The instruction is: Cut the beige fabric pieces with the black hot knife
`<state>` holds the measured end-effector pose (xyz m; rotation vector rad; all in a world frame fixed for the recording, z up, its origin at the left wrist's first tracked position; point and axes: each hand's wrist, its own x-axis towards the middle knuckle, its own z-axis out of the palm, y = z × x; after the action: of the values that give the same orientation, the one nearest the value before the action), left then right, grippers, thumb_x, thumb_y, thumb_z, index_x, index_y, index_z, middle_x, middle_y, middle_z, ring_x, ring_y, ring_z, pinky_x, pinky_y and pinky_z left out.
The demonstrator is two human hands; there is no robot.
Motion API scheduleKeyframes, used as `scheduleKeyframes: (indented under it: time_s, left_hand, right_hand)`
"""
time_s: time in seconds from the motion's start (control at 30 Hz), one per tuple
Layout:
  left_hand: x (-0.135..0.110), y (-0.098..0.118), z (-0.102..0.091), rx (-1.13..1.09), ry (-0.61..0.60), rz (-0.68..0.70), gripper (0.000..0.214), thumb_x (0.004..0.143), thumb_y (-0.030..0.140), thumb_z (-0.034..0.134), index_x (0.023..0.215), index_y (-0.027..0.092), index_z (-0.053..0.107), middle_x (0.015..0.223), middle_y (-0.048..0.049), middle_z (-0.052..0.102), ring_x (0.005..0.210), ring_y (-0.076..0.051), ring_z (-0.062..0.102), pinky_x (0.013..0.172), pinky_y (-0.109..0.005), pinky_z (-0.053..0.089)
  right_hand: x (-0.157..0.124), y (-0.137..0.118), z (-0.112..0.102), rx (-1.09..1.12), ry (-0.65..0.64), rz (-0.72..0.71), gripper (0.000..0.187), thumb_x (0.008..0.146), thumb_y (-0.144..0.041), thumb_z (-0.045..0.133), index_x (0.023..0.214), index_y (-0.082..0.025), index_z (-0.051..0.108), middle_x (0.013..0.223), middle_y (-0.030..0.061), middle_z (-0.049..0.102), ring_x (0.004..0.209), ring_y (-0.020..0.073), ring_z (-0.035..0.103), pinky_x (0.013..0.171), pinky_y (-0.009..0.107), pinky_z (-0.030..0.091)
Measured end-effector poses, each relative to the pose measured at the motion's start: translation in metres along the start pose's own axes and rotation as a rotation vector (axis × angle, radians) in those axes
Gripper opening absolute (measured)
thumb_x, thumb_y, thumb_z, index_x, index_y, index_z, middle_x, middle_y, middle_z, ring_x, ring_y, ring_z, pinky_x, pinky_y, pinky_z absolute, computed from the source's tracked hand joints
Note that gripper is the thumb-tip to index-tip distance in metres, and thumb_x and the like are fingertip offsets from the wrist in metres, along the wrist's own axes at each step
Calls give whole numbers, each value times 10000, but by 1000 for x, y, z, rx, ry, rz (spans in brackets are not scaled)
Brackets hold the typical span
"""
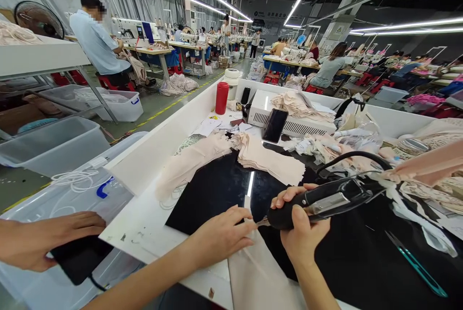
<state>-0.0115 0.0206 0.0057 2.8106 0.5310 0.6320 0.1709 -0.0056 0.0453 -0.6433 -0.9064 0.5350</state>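
My right hand [302, 235] is wrapped around a corded black hand tool [325, 204] with a thin metal tip that points left. The tip reaches the fingers of my left hand [227, 233]. Under those fingers lies a pale beige fabric strip [253, 271], running down toward me from its narrow upper end; my left fingers close on it, though the contact is partly hidden. Beyond my hands, a stack of cut beige fabric pieces [269, 158] lies on the black glossy board [213, 194], beside a longer fabric piece [195, 158].
At the left, another person's hand [72, 235] holds a dark flat device [83, 257] with a cable over a clear plastic bin [32, 208]. Teal tweezers [415, 264] lie at the right. Farther back are a phone [275, 126], a red cup [222, 98] and a white vented box [258, 107].
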Motion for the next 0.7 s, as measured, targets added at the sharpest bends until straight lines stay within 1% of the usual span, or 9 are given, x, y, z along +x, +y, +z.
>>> scheduleKeyframes:
  time_s: [0.07, 0.13, 0.27, 0.37, 0.53, 0.7]
  left_hand:
    - [8, -4, -2, 7, 39, 19, 244, 1101, 290, 484, 1236, 137, 617, 1246, -109, 657, 1244, -204, 608, 1205, -400, 447]
    - [15, -10, 0, 9, 45, 74, 245, 1108, 246, 447, 1196, 123, 640, 1209, -107, 680, 1223, -205, 619, 1186, -387, 460]
    - [23, -24, 9, 4, -47, 168, 233, 1096, 203, 456, 1141, 125, 671, 1121, -86, 712, 1123, -200, 654, 1113, -346, 500]
    - [19, -26, 8, -10, -92, 147, 220, 1095, 228, 479, 1141, 142, 676, 1150, -84, 701, 1128, -207, 650, 1111, -343, 496]
    - [4, -22, 2, -76, -61, 94, 210, 1098, 281, 498, 1154, 177, 671, 1202, -72, 680, 1136, -196, 656, 1177, -374, 447]
    - [-2, -21, 5, -92, -27, 82, 216, 1098, 283, 498, 1184, 187, 671, 1232, -65, 674, 1154, -188, 662, 1216, -390, 410]
  right_hand:
    - [0, -1, 0, 5, 0, -3, 327, 849, -290, 791, 1122, -268, 612, 794, -39, 629, 629, 126, 611, 567, 276, 556]
    - [0, -3, -1, 5, 1, -2, 327, 843, -295, 798, 1113, -269, 616, 793, -39, 629, 629, 125, 607, 562, 272, 548]
    - [-1, -7, -2, -3, 9, 8, 327, 832, -309, 809, 1098, -264, 625, 790, -39, 628, 621, 125, 605, 558, 274, 548]
    - [-3, -9, -4, -2, 17, 11, 329, 829, -307, 811, 1095, -260, 624, 782, -40, 630, 616, 126, 609, 560, 277, 556]
    - [-6, -12, -6, -7, 11, 9, 338, 832, -307, 810, 1107, -257, 620, 778, -40, 632, 620, 126, 612, 562, 275, 559]
    - [-7, -15, -5, -4, 11, 6, 345, 830, -322, 814, 1107, -253, 619, 775, -43, 631, 616, 124, 609, 558, 273, 565]
